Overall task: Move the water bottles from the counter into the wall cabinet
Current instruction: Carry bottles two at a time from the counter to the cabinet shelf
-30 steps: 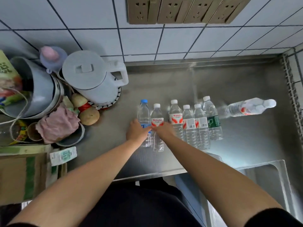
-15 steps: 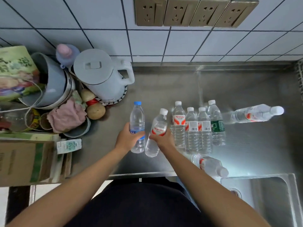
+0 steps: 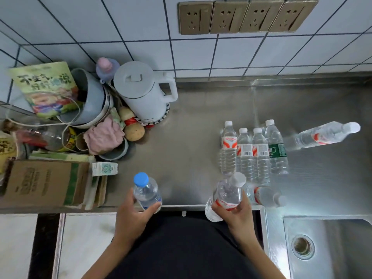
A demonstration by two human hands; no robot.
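1. A second ago both hands were closing on the two leftmost bottles of the row standing on the surface point(image 3: 191, 154). Now both bottles are lifted clear and drawn back over its front edge.
2. The left hand point(image 3: 130, 216) grips the blue-capped bottle point(image 3: 147, 193) around its body, roughly upright. The right hand point(image 3: 238, 215) is wrapped round the red-labelled bottle point(image 3: 226, 195), which is tilted.
3. This looks like the first pair picked up and ready to carry. The wall cabinet is out of view, so nothing can be called stowed.
4. Eight bottles in all:
   - two in the hands;
   - four in the upright row point(image 3: 244, 156) right of centre;
   - one far lying bottle point(image 3: 326, 134) towards the right edge;
   - one near lying bottle point(image 3: 263, 196) at the front edge, just beside the right hand.
5. Also one white kettle point(image 3: 141, 89) at the back and four wall sockets point(image 3: 247, 17).
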